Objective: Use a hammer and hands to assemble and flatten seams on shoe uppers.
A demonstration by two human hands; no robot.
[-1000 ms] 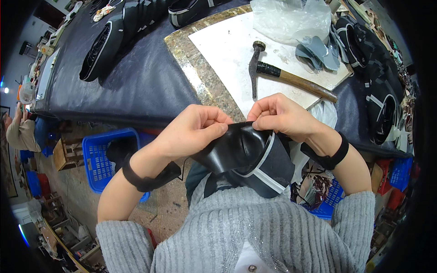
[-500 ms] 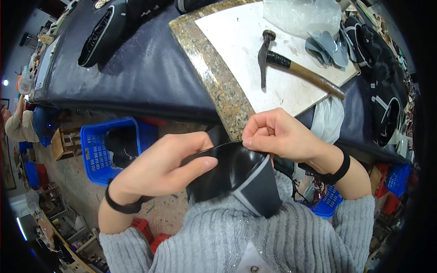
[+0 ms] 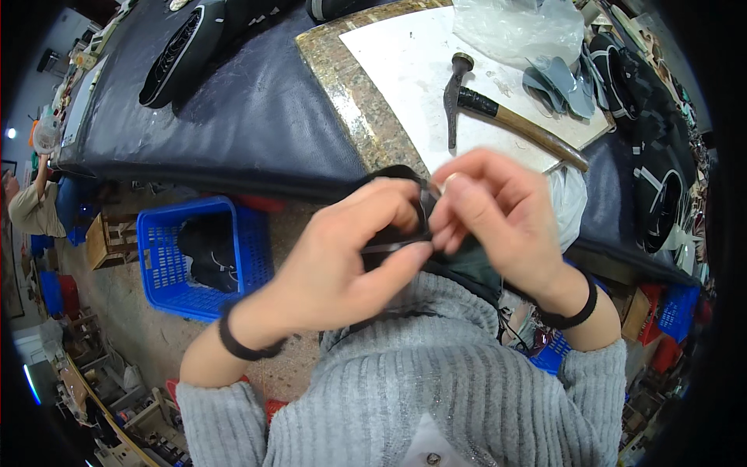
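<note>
Remotely, I see the dark tabletop (image 3: 241, 117), then a blue basket (image 3: 253, 257) below it. The black piece (image 3: 395, 235) is near the tabletop's edge, pinched by my left grip (image 3: 350, 249); my right grip (image 3: 504, 218) (blurred, so I cannot tell its hold) is just beside.

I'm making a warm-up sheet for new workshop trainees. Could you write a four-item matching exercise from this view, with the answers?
Things:
1. Hammer
2. Large basket
3. Translucent plastic bag
4. Black piece

Descriptions:
A. Crumpled, beside grey cut pieces
B. Held in the left hand
C. Wooden-handled, lying on the white board
D. Blue, standing on the floor

Pairs: 1-C, 2-D, 3-A, 4-B
</note>
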